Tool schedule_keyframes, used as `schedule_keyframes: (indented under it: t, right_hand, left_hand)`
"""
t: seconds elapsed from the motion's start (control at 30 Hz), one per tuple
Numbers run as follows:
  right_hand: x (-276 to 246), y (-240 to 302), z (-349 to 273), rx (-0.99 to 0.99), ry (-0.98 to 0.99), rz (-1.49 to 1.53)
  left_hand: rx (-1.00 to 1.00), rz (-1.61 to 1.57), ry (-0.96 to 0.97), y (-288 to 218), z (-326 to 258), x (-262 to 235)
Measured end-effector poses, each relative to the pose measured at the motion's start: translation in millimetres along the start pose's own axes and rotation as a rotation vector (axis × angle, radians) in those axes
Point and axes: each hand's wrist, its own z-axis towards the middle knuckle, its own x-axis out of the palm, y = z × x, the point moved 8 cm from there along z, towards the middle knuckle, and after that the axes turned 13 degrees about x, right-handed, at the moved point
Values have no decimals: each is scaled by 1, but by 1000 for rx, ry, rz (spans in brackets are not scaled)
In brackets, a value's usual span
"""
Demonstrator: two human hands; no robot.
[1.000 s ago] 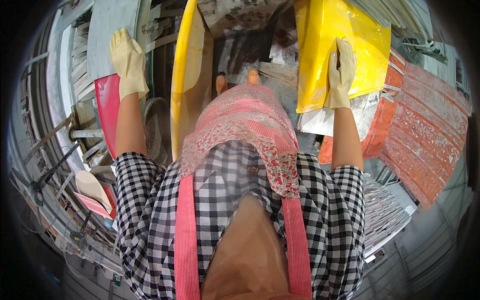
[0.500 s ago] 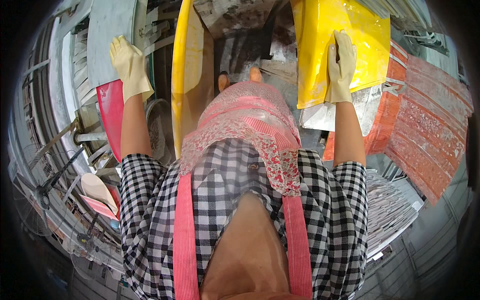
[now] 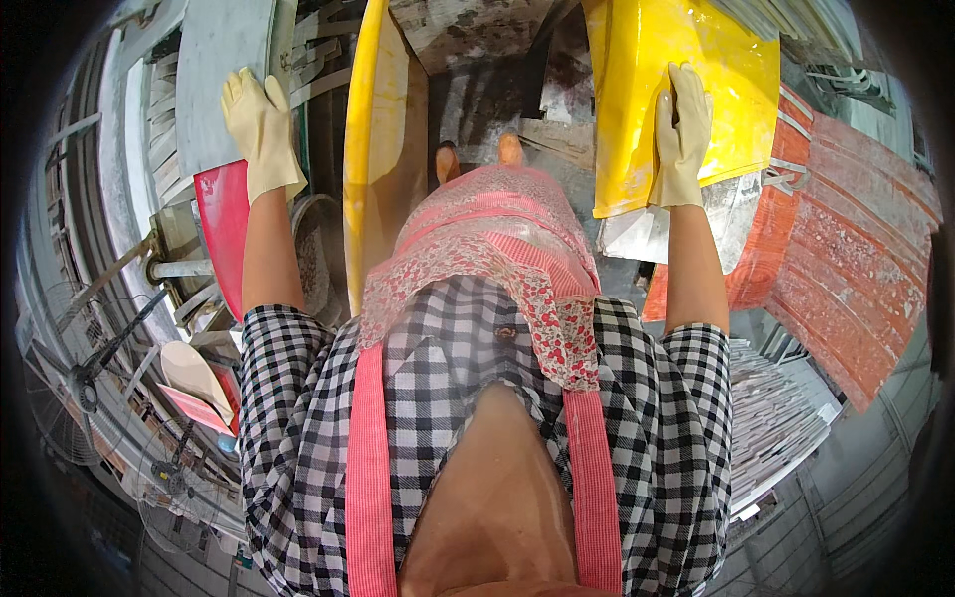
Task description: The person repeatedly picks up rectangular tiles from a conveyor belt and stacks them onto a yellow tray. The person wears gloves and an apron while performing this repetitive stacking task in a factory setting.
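Since earlier frame, left hand drifted slightly rightward; otherwise little changed. Right hand, pale rubber glove, fingers curled over edge of glossy yellow moulded panel, steadying it upright. Left hand spread flat on grey slab, left of panel, likely for balance.

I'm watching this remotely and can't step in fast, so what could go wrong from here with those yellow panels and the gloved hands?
1. The right hand grips the yellow panel only along one edge; in a smooth glove it might slip.
2. The tall yellow sheet stands on edge right beside the apron; no hand touches it, so it could tip.
3. The left hand rests on a grey slab above the red panel; stacked pieces there may shift.
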Motion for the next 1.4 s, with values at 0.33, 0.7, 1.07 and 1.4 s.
schedule_keyframes:
  t: [0.33,0.7,1.07,1.4]
  right_hand:
    - [2,-5,-1,13,9,20]
    - [1,-6,-2,11,2,34]
    - [0,-3,-1,-13,-3,25]
    - [0,-4,-1,10,-8,15]
  left_hand:
    - [3,6,2,1,-2,4]
    - [29,8,-18,-5,2,-4]
    - [13,-33,-2,-6,4,-6]
    - [18,-21,-2,-5,3,-4]
